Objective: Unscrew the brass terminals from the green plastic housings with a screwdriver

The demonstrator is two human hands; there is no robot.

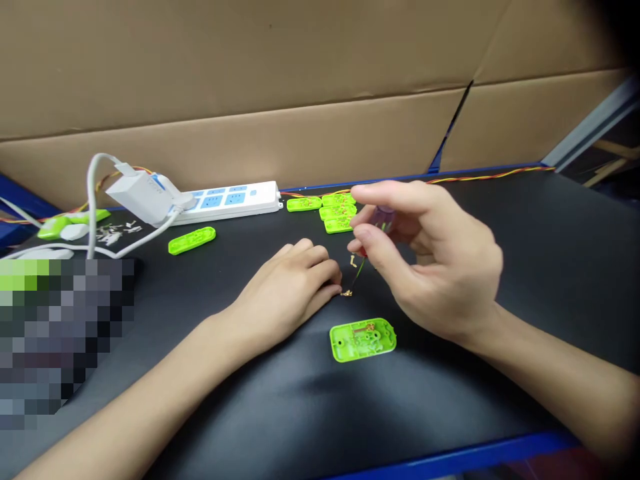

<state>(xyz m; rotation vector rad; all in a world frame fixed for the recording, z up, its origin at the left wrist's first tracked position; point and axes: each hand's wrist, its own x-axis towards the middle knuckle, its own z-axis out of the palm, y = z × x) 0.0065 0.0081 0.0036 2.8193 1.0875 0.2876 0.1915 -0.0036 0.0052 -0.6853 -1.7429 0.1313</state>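
Note:
My right hand (443, 260) is closed around a screwdriver (383, 219) with a see-through purple handle. The screwdriver's thin shaft slants down to a small cluster of brass-coloured parts (347, 293) on the black table. Beside that cluster, my left hand (300, 283) rests on the tabletop with its fingers curled under; anything in them is hidden. Another small brass piece (353, 261) lies just beyond. Nearer to me is a bright green plastic shell half (363, 340), open side up, with a brass-coloured piece inside it.
Several similar green shell halves (304, 205) lie along the back, and one more green shell (192, 241) is at the left. A white power strip (230, 202) with a plugged-in adapter (140, 195) and cables stands behind. Small white pieces (117, 233) are scattered at far left.

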